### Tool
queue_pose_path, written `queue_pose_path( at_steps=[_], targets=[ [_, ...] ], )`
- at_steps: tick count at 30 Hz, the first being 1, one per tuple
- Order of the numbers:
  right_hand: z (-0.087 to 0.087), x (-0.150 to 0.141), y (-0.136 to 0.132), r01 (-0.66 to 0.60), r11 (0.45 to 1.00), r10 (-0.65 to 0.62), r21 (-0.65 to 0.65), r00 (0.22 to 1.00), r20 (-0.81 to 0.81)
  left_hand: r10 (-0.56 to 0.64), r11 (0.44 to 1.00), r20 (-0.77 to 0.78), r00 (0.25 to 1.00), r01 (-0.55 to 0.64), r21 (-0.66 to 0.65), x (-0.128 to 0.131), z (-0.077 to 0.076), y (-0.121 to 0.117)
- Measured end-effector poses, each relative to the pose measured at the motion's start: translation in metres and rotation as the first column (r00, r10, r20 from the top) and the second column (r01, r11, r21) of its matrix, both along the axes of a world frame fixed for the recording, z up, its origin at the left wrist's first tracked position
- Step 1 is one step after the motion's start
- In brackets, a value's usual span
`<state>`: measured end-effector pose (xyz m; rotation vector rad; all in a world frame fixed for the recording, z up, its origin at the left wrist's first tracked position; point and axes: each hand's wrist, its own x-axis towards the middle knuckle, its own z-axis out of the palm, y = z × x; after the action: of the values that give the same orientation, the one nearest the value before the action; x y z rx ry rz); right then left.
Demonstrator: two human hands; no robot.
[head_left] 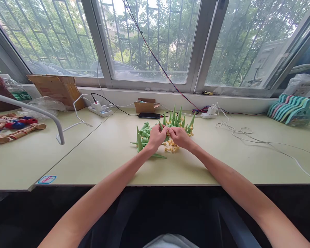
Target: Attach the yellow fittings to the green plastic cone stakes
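My left hand (156, 137) is closed around a green plastic cone (160, 124), whose pointed tip rises above the fingers. Close beside it, my right hand (180, 137) pinches at the same spot, fingertips nearly meeting the left ones; what sits between them is too small and covered to name. Small yellow plastic pieces (172, 147) lie in a pile just below the hands. To the left are loose green cones (144, 132), some upright and some lying down. Behind my right hand, several upright green cones (180, 113) stand with yellow parts at their bases.
A dark phone (149, 115) lies before a small cardboard box (145, 105). Power strips (100, 111) and loose white cables (244, 132) run along the back and right. Teal hangers (290, 108) stand far right; wooden toys (18, 129) and a grey curved tube (36, 110) are left.
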<state>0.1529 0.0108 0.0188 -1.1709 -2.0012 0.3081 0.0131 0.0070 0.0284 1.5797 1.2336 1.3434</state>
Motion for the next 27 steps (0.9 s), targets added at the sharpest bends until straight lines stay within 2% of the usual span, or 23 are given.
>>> queue_pose_path(
  at_steps=[7,14,21,27],
  targets=[
    [-0.0039,0.0012,0.0033,-0.015,1.000,0.015,0.003,1.000,0.010,-0.005,1.000,-0.062,0.998,0.007,0.031,0.0003,0.0016,-0.0013],
    [0.0000,0.0001,-0.0006,-0.011,1.000,0.011,0.000,1.000,0.001,-0.005,1.000,-0.031,1.000,0.006,0.022,0.0001,0.0003,0.0003],
    [0.0041,-0.0005,-0.0046,-0.006,1.000,0.006,-0.011,1.000,-0.027,-0.040,0.981,0.120,0.992,0.061,-0.182,0.0000,0.0005,0.0010],
    [0.0030,0.0010,-0.0031,-0.020,1.000,0.020,-0.010,0.999,-0.049,-0.057,0.965,0.189,0.980,0.103,-0.241,0.0009,0.0039,-0.0009]
  ],
)
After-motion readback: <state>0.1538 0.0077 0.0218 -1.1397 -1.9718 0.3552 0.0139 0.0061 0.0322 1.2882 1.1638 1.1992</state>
